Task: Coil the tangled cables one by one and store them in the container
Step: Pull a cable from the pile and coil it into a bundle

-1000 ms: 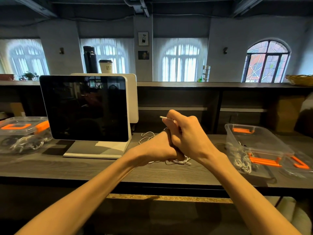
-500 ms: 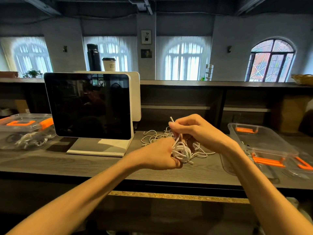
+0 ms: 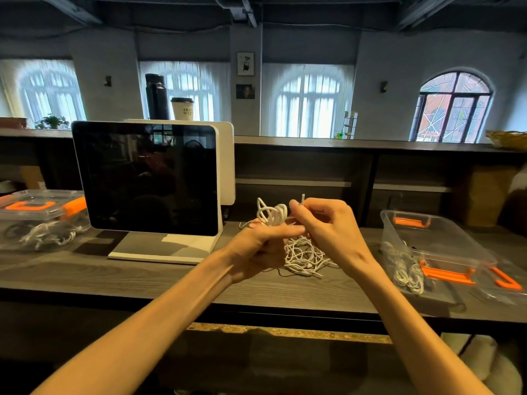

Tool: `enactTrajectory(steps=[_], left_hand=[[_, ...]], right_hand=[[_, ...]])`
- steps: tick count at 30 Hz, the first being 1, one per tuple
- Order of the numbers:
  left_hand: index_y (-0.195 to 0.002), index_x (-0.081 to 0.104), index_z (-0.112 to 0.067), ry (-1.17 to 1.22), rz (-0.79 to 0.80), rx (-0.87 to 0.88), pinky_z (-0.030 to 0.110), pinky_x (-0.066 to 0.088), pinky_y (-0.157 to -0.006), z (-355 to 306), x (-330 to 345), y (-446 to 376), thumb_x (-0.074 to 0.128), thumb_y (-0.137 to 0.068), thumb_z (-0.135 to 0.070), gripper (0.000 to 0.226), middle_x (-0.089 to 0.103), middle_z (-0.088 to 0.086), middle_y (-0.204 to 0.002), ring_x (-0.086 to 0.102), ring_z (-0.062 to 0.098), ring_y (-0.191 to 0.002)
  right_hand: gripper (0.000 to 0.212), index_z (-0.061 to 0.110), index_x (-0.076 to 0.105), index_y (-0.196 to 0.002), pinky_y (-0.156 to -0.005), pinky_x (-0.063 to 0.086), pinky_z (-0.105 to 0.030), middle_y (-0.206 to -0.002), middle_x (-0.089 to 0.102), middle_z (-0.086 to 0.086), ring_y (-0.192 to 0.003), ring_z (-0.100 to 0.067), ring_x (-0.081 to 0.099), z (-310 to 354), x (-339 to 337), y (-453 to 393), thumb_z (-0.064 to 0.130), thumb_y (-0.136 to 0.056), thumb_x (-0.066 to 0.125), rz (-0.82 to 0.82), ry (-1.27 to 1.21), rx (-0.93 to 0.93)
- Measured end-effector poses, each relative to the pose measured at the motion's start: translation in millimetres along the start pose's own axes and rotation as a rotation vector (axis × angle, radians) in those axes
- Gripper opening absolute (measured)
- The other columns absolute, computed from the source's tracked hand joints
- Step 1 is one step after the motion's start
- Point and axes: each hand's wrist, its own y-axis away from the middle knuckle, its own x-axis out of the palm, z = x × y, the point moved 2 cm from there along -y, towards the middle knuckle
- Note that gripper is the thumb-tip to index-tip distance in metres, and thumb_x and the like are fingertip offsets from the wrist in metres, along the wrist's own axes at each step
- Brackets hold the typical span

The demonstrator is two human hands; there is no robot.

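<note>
My left hand (image 3: 261,246) is closed around a white cable coil (image 3: 272,213) whose loops stick up above the fist. My right hand (image 3: 328,226) pinches the free end of that same cable, and the tip pokes up above my fingers. Both hands hover over the dark wooden counter (image 3: 142,276). Under them lies a tangled pile of white cables (image 3: 305,256). An open clear container (image 3: 427,240) with orange clips stands to the right and holds a few coiled white cables (image 3: 406,273).
A dark-screened monitor on a white stand (image 3: 151,178) is at the left. Left of it, a lidded clear box (image 3: 40,218) holds more cables. A clear lid with an orange clip (image 3: 504,280) lies at the far right. A raised shelf runs behind the counter.
My hands were pressed together a second ago; they have drawn apart. The left hand turned so the coil now stands above it, and the right hand lifted the cable end.
</note>
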Motion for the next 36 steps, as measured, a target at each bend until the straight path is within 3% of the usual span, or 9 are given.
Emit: enactTrajectory(steps=[3, 8, 14, 17, 20, 22, 26, 29, 36], left_hand=[[-0.058, 0.057, -0.013, 0.127, -0.032, -0.018, 0.022, 0.014, -0.043, -6.1, -2.6, -2.8, 0.072, -0.090, -0.032, 0.040, 0.026, -0.007, -0.042, 0.019, 0.006, -0.034], [-0.056, 0.055, -0.016, 0.151, -0.231, -0.103, 0.015, 0.021, -0.040, -2.0, -6.9, -12.1, 0.068, -0.085, -0.054, 0.049, 0.034, -0.005, -0.046, 0.027, 0.005, -0.034], [-0.085, 0.058, -0.013, -0.270, -0.316, -0.080, 0.018, 0.028, -0.044, 1.3, -6.9, -16.9, 0.065, -0.083, -0.063, 0.051, 0.040, -0.002, -0.057, 0.034, 0.008, -0.046], [-0.072, 0.047, -0.017, -0.384, -0.211, -0.151, 0.023, 0.019, -0.047, -0.9, -11.4, -15.3, 0.052, -0.101, -0.044, 0.040, 0.033, -0.003, -0.054, 0.025, 0.008, -0.045], [-0.072, 0.041, -0.019, -0.400, -0.121, -0.297, 0.025, 0.012, -0.049, -3.4, -17.5, -13.2, 0.033, -0.111, -0.023, 0.040, 0.030, -0.004, -0.052, 0.021, 0.008, -0.043], [-0.076, 0.047, -0.017, -0.271, -0.042, -0.396, 0.023, 0.011, -0.048, -1.4, -15.7, -9.9, 0.033, -0.108, -0.044, 0.044, 0.030, -0.004, -0.051, 0.021, 0.006, -0.041], [-0.063, 0.054, -0.019, -0.053, 0.099, -0.410, 0.018, 0.013, -0.043, 0.3, -10.5, -4.6, 0.034, -0.070, -0.075, 0.060, 0.029, -0.008, -0.048, 0.021, 0.004, -0.039], [-0.053, 0.060, -0.024, 0.006, 0.189, -0.406, 0.018, 0.010, -0.045, 3.8, -6.6, -2.4, 0.034, -0.071, -0.075, 0.061, 0.029, -0.010, -0.046, 0.017, 0.004, -0.039], [-0.082, 0.053, -0.015, 0.215, 0.161, -0.401, 0.013, 0.018, -0.040, -3.1, -5.2, 1.3, 0.051, -0.084, -0.060, 0.045, 0.032, -0.008, -0.047, 0.023, 0.004, -0.036]], right_hand=[[0.031, 0.018, 0.073, -0.074, -0.055, 0.040, -0.017, -0.061, 0.062, 0.011, -0.059, -0.004, 0.056, -0.9, 2.2, 4.8, 0.026, -0.102, 0.063, -0.047, 0.047, -0.069], [0.019, 0.009, 0.066, -0.084, -0.051, 0.043, -0.029, -0.077, 0.055, 0.001, -0.059, -0.012, 0.047, -3.2, 15.6, 16.6, 0.015, -0.101, 0.061, -0.102, 0.562, -0.541], [0.013, 0.005, 0.074, -0.093, -0.062, 0.055, -0.025, -0.091, 0.071, -0.009, -0.070, -0.020, 0.066, -2.1, 18.8, 28.2, 0.002, -0.081, 0.078, -0.033, 0.725, -0.709], [0.010, 0.010, 0.075, -0.094, -0.059, 0.057, -0.034, -0.096, 0.069, -0.007, -0.081, -0.021, 0.062, 4.7, 11.7, 20.2, 0.014, -0.093, 0.066, 0.052, 0.750, -0.740], [0.012, 0.016, 0.080, -0.095, -0.088, 0.055, -0.026, -0.130, 0.063, -0.004, -0.116, -0.018, 0.058, 10.1, 1.1, 8.5, 0.023, -0.095, 0.070, 0.159, 0.606, -0.642], [0.022, 0.017, 0.080, -0.103, -0.101, 0.052, -0.026, -0.144, 0.058, 0.002, -0.128, -0.012, 0.057, 13.5, -5.6, 1.7, 0.031, -0.097, 0.064, 0.230, 0.440, -0.542], [0.051, 0.015, 0.071, -0.124, -0.092, 0.059, -0.026, -0.132, 0.067, 0.005, -0.115, -0.011, 0.066, 21.3, -8.3, -2.5, 0.048, -0.103, 0.039, 0.256, 0.411, -0.515], [0.051, 0.018, 0.063, -0.135, -0.087, 0.061, -0.032, -0.126, 0.071, 0.002, -0.107, -0.016, 0.071, 20.2, -7.0, -0.7, 0.048, -0.106, 0.034, 0.249, 0.470, -0.511], [0.032, 0.026, 0.063, -0.127, -0.071, 0.055, -0.022, -0.104, 0.070, 0.013, -0.085, -0.007, 0.067, 13.2, -12.2, 5.3, 0.037, -0.108, 0.040, 0.135, 0.471, -0.561]])
